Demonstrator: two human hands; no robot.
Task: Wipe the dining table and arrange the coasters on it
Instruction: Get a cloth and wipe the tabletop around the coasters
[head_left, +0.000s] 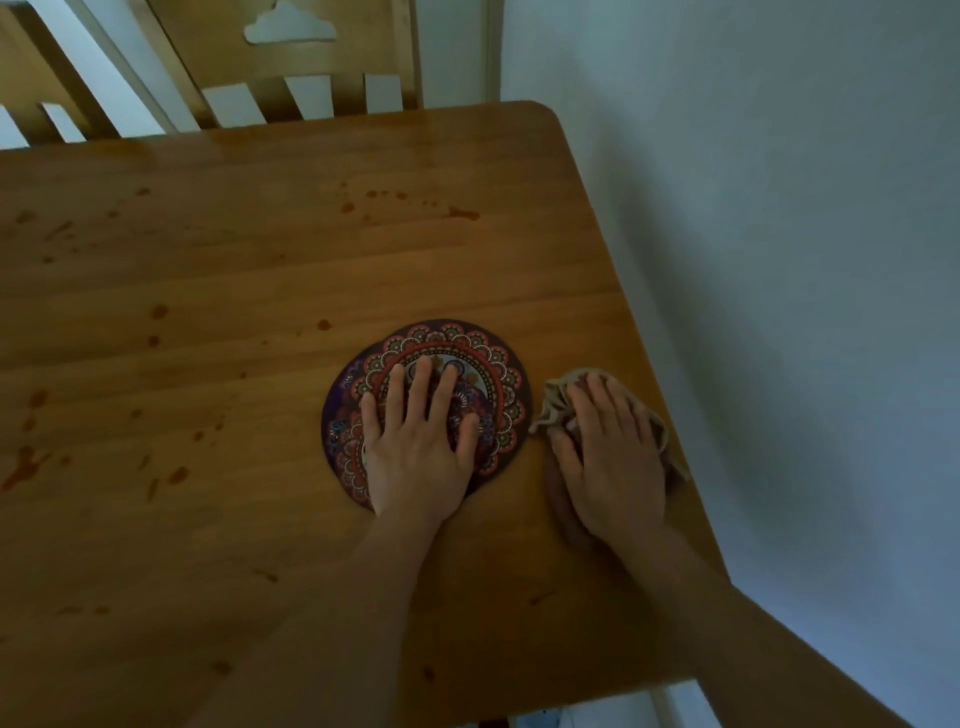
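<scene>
A loose stack of round coasters (483, 358) with red and purple mandala patterns lies on the wooden dining table (260, 291), right of centre. My left hand (418, 441) rests flat on the stack, fingers spread and straight. Just to the right, my right hand (608, 457) presses down on a crumpled beige cloth (558, 397) near the table's right edge, fingers laid over it. Reddish-brown spots and smears (462, 212) dot the tabletop at the back and on the left.
Two wooden chairs (291, 62) stand pushed in at the far side of the table. The table's right edge and rounded far corner (545, 111) border pale floor (779, 260).
</scene>
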